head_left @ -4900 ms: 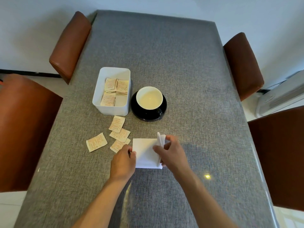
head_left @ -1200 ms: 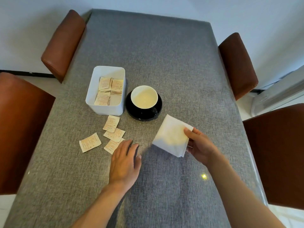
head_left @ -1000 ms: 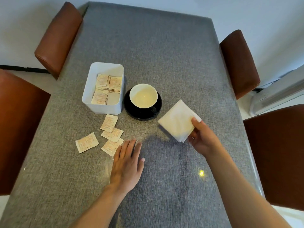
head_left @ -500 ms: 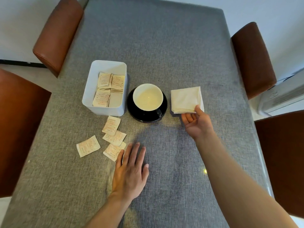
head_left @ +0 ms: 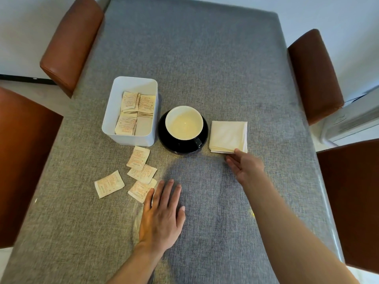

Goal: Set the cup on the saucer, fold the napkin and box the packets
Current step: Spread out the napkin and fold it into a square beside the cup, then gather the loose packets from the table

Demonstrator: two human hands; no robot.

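A cream cup (head_left: pixel 184 122) stands on a black saucer (head_left: pixel 176 145) mid-table. Just right of the saucer lies the folded white napkin (head_left: pixel 228 136), flat on the cloth. My right hand (head_left: pixel 245 167) hovers at the napkin's near edge, fingers loosely apart, thumb tip touching or just off its corner. To the left, a white box (head_left: pixel 131 138) holds several packets (head_left: pixel 136 105). Several loose packets (head_left: pixel 138 158) lie on the table in front of the box. My left hand (head_left: pixel 162 216) rests flat, palm down, fingertips beside the nearest packet (head_left: pixel 139 190).
A grey cloth covers the table (head_left: pixel 205 68). Brown chairs stand around it: two on the left (head_left: pixel 69 42) and two on the right (head_left: pixel 313 74). A white appliance (head_left: pixel 352 119) sits on the floor at the far right.
My right hand carried the folded napkin from in front of me to the right of the saucer, laid it down and let go. My left hand stayed flat on the table.
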